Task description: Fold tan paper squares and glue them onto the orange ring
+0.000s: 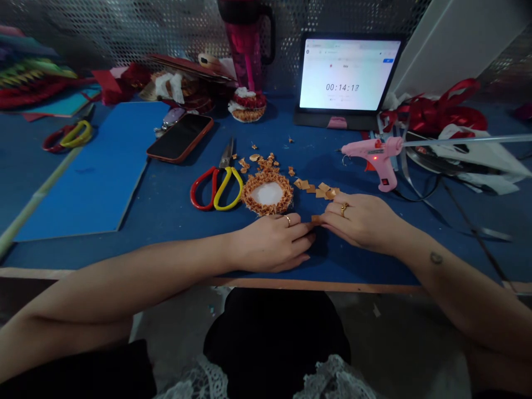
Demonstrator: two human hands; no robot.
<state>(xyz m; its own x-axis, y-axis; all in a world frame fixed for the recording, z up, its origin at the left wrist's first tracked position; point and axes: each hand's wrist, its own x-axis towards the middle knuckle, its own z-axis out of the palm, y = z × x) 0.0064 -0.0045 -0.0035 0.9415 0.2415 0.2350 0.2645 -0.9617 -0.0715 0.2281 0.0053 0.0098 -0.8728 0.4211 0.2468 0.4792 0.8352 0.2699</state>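
A small brown paper square [316, 219] is pinched between the fingertips of both hands, just above the table's front part. My left hand [274, 242] is closed, its fingertips meeting the square from the left; its thumb is hidden. From the other side, my right hand [359, 220] has its fingers closed on the paper. Beyond the left hand lies a round piece [250, 194] ringed with crumpled brown paper around a white middle. Loose brown squares [321, 193] lie in a row near the right fingers. Crumpled brown bits [244, 164] are scattered behind the ring.
Red-and-yellow scissors [216, 188] lie left of the ring. A pink glue gun [376, 158] with a lit red light rests at right. Behind stand a tablet [344, 72] and a pink bottle [243, 50]. A phone [180, 137] and blue board [91, 177] lie left.
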